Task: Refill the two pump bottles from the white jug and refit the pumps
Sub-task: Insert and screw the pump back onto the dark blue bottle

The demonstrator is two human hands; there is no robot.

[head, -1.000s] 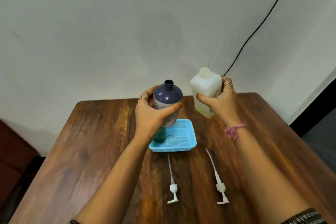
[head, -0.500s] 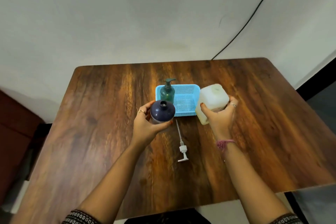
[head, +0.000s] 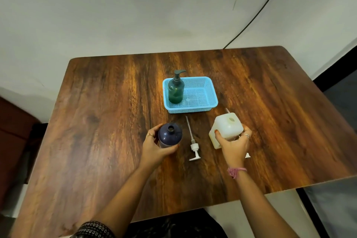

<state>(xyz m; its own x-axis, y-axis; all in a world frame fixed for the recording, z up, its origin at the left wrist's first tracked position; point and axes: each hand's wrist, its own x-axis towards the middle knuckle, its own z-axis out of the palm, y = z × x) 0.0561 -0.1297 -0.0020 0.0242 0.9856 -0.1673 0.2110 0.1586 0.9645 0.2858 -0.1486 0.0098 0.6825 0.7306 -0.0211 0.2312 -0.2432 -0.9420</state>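
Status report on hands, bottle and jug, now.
Left hand grips open navy bottle. Right hand grips white jug. Loose pump lies between them on table.

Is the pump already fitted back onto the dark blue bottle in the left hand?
No: the dark blue bottle held by the left hand has an open neck, and a white pump lies on the table beside it.

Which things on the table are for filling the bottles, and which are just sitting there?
For the job:
dark blue bottle, held by left hand
white jug, held by right hand
loose white pump
green pump bottle

Just there:
blue basket, holding the green bottle
black cable on the wall
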